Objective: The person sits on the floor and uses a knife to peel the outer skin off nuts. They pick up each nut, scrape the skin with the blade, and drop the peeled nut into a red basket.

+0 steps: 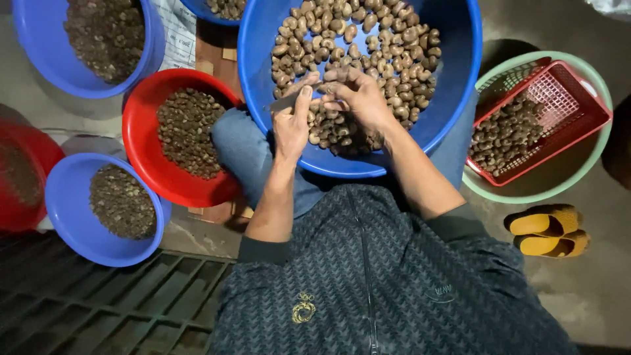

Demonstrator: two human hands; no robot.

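Left hand: fingers closed around a small knife, its grey blade pointing left, away from the fingertips.
Right hand: fingertips pinched shut on one cashew nut, held just beside the left thumb and touching the knife's inner end.
Nut in hand: above the heap, between the two sets of fingertips; whether its skin is already off I cannot tell.
Big blue basin: directly under the fingers, resting on the person's lap; it holds a large heap of pale brown nuts, so by my judgement much is left to work through.
Red bowl: left of the left fingers, partly filled with darker pieces.
Small blue bowls: one at far left and lower, one at upper left, both well apart from the fingers and both holding dark material.
Red basket: right of the right fingers, tilted inside a green basin, with a modest pile in it.
Progress: several containers already hold sorted material, yet the basin under the fingers looks far from empty; I judge the work midway at most.
Yellow sandals: on the floor, well to the right and below the right forearm.
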